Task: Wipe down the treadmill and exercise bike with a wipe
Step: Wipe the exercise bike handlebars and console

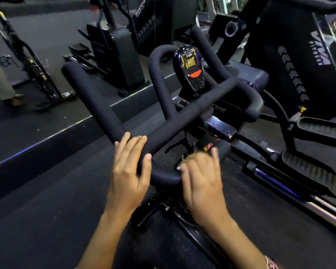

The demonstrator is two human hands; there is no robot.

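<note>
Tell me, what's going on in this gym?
A person is at an exercise bike with both hands on its padded black handlebar. The left hand grips the near bend. The right hand lies on the bar beside it, blurred; a wipe under it cannot be made out. The console sits ahead.

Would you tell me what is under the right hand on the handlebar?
The black padded handlebar runs under the right hand. A small white edge peeks out beside it, possibly the wipe; the hand covers the rest.

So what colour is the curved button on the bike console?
Orange-red curved button, seen in the head view.
</note>
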